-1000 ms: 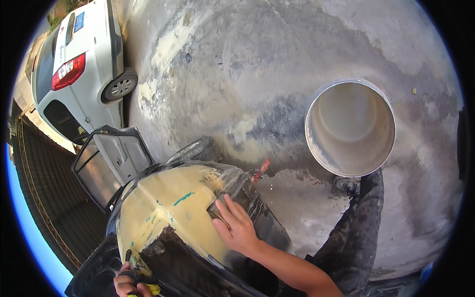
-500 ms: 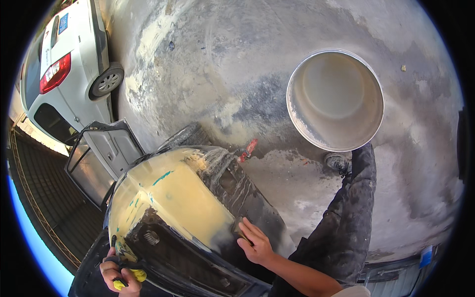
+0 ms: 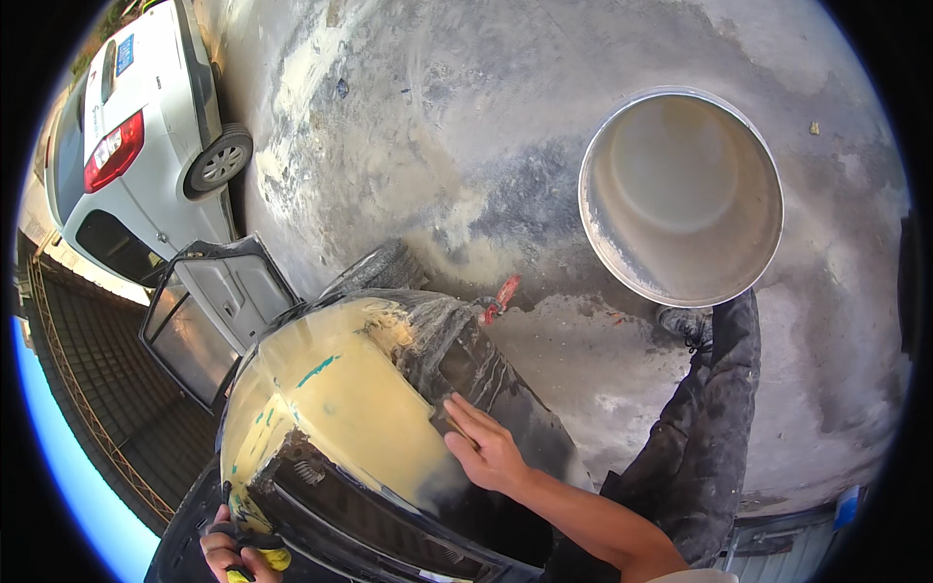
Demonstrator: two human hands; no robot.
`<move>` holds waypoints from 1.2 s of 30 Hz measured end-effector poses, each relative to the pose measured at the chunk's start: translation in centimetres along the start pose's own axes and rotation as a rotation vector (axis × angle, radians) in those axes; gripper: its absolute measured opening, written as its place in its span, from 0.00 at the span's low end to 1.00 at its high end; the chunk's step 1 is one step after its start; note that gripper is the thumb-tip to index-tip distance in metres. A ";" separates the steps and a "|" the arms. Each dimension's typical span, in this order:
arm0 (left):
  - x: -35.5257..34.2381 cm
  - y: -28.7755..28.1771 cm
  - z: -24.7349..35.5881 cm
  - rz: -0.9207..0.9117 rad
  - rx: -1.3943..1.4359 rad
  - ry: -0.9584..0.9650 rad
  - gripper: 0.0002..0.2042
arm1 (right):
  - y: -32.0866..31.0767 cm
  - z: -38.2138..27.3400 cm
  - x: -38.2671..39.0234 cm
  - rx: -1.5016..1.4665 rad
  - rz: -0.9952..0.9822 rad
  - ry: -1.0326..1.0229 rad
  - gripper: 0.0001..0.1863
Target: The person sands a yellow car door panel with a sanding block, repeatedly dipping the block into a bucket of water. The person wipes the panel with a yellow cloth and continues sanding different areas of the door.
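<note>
Since the earlier frame, your right hand (image 3: 489, 449) has slid back up the car panel (image 3: 340, 398), from the dark lower edge toward the yellow-filler patch, and the view has tipped so that the big bucket (image 3: 680, 194) sits a little lower in the upper right of the frame.

Your right hand now lies flat in the lower middle of the frame, fingers stretched out and pressed down on a small dark sanding block (image 3: 445, 416), right where the yellow filler meets the black paint. The block is mostly covered by your fingers, so only its upper corner shows.

Your left hand (image 3: 238, 556) is at the bottom left edge, curled shut around something yellow (image 3: 260, 562) and the panel's lower rim; what the yellow thing is cannot be told.

The panel itself fills the lower left of the frame, dusty yellow with a few teal flecks, and black along its right and lower sides.

Your dark trouser leg (image 3: 705, 428) and shoe (image 3: 685, 325) stand at the right, the shoe just below the bucket. A small red object (image 3: 501, 294) lies on the concrete just above the panel. A loose car door (image 3: 209, 316) rests at the left, with a white car (image 3: 136, 146) in the upper left.
</note>
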State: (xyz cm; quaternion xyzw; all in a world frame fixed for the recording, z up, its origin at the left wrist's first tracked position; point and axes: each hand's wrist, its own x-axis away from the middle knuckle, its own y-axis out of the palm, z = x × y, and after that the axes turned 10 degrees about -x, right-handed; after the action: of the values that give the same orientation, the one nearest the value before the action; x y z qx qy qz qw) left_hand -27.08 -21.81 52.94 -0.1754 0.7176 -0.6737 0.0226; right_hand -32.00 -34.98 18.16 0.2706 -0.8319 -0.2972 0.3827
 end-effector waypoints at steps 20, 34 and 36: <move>-1.2 0.2 0.5 -0.018 0.007 -0.030 0.13 | 2.9 -1.5 -8.7 -0.083 -0.032 -0.158 0.25; -0.9 0.5 -0.1 0.014 0.012 0.054 0.12 | 3.4 -4.1 -4.2 0.282 0.121 -0.275 0.24; -0.5 0.3 -0.4 0.010 0.040 0.062 0.12 | 3.5 -4.2 -3.2 0.412 0.130 -0.271 0.24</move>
State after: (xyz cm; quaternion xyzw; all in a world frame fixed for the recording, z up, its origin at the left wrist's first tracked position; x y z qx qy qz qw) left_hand -26.77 -21.26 52.57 -0.1501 0.7052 -0.6929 0.0073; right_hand -27.69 -31.66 21.36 0.2464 -0.9343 -0.1297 0.2227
